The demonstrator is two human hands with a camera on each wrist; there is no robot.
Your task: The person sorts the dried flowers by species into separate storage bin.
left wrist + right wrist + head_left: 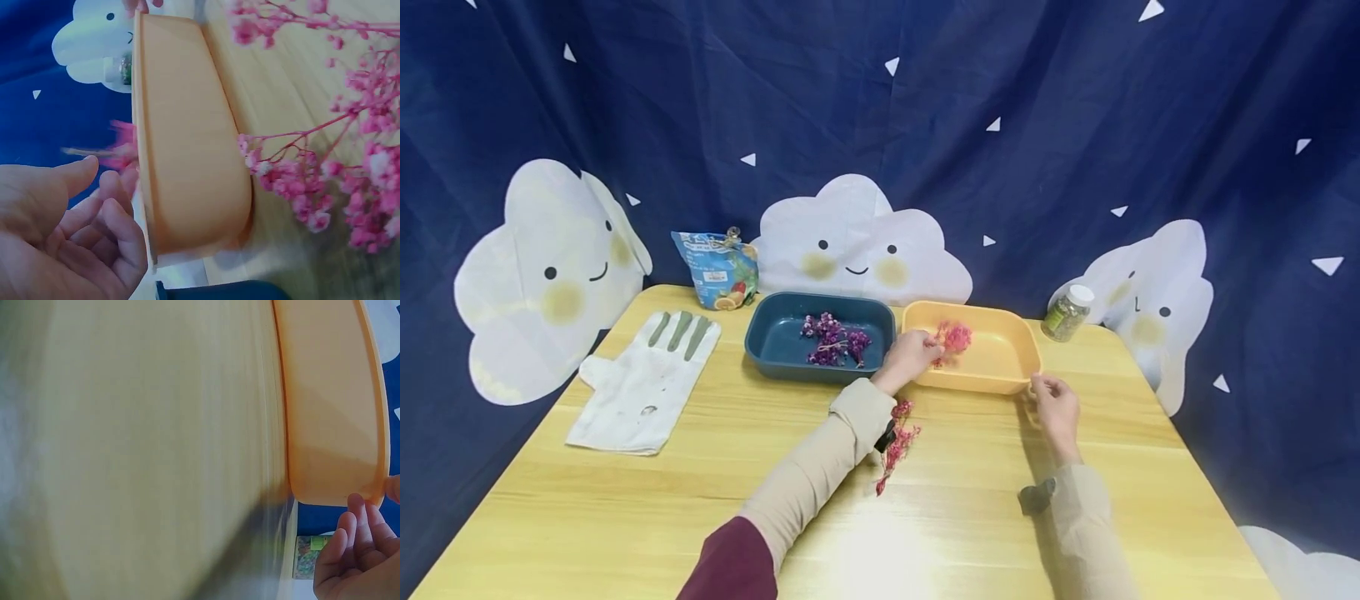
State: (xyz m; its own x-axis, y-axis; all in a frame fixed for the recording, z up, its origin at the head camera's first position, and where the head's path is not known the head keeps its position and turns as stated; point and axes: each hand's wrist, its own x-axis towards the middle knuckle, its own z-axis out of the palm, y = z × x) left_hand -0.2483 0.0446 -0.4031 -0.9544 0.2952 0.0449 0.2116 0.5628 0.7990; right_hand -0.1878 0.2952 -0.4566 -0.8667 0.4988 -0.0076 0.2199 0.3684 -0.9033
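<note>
My left hand (912,358) is over the near left rim of the orange tray (977,382). Its thumb and fingertips pinch a small sprig of pink dried flowers (956,337) inside the tray; the stem (87,152) is blurred in the left wrist view. At the tray's near right corner, my right hand (1057,408) holds the rim between thumb and fingers, also seen in the right wrist view. More pink dried flowers (898,446) lie on the table beside the left wrist, partly hidden by it. Purple dried flowers (831,340) lie in the dark teal tray (758,354) on the left.
A white cloth (632,400) with green strips lies at the table's left. Behind it stands a clipped blue pouch (715,271). A white-lidded jar (1067,315) stands at the back right, close to the orange tray. A blue cloud-patterned curtain (820,100) hangs behind the table.
</note>
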